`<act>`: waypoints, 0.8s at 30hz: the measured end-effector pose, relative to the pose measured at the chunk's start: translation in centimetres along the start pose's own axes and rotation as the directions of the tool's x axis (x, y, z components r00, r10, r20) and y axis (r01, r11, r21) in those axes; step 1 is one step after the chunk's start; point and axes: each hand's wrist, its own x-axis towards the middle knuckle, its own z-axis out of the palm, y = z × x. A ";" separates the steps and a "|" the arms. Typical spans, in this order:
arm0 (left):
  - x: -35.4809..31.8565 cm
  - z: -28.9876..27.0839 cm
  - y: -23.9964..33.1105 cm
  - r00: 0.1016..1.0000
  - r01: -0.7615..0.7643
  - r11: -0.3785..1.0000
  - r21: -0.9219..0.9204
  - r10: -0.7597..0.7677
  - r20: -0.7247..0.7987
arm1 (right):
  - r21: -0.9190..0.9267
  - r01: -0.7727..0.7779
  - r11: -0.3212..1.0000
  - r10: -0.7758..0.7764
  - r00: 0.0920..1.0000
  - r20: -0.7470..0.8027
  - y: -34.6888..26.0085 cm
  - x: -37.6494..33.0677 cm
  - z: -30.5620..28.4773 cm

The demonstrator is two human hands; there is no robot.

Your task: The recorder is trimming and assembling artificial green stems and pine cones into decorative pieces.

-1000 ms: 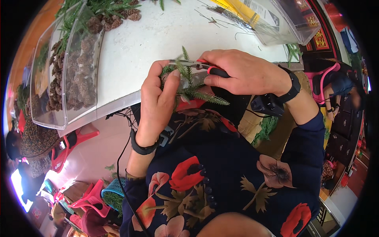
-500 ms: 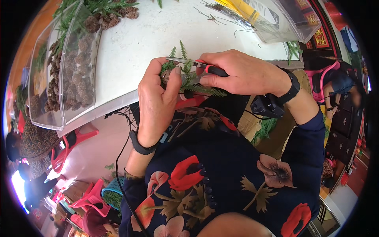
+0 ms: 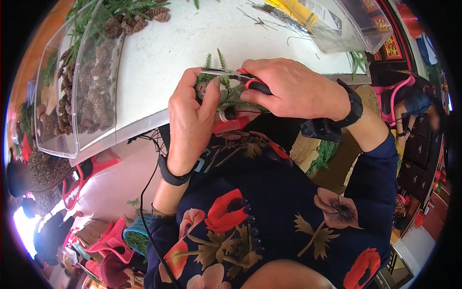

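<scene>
— What is she holding there, at the near edge of the table [image 3: 192, 33]?

— A small bunch of green sprigs [image 3: 226, 94] with a pinecone [image 3: 202, 89] tucked in it. The left hand [image 3: 190, 120] has its grip closed around the bunch, thumb up against the cone, holding it just over the table's near rim.

— And the other hand?

— The right hand [image 3: 293, 89] comes in from the right, its grip pressed together on the red and black handles of a pair of pliers [image 3: 236, 77]. The metal tips point left and touch the top of the bunch, right by the left thumb.

— Anything under the hands?

— Something red [image 3: 231, 123] just below the bunch; I cannot tell what it is.

— What else is on the table?

— To the left, a clear plastic bin [image 3: 82, 106] full of pinecones, with green fronds at its far end. At the far right, another clear bin [image 3: 351, 29], with thin wires [image 3: 260, 19] scattered beside it.

— Both wrists have bands?

— Yes, a black band on each wrist, and dark sleeves with red flowers.
</scene>
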 end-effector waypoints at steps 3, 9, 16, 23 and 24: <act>-0.1 -0.2 0.1 1.000 0.010 0.999 0.038 -0.011 0.017 | -0.011 0.030 0.999 -0.031 0.999 -0.010 0.0 0.0 0.1; 0.0 -1.5 -0.3 0.981 0.132 0.945 -0.299 -0.080 0.179 | -0.020 -0.031 0.999 0.032 0.999 0.038 -0.2 0.3 -0.6; 0.8 -2.3 -0.7 0.955 0.204 0.903 -0.377 -0.098 0.280 | -0.101 0.021 0.995 -0.020 1.000 0.007 0.5 0.7 -0.9; 0.7 -1.2 0.2 0.978 0.111 0.991 -0.070 -0.096 0.186 | -0.176 -0.062 0.982 0.041 0.992 -0.122 0.2 -0.7 -0.8; 0.7 -0.8 0.6 0.976 0.065 0.994 -0.084 -0.046 0.211 | -0.160 -0.058 0.985 0.042 0.994 -0.105 0.4 -0.8 -1.2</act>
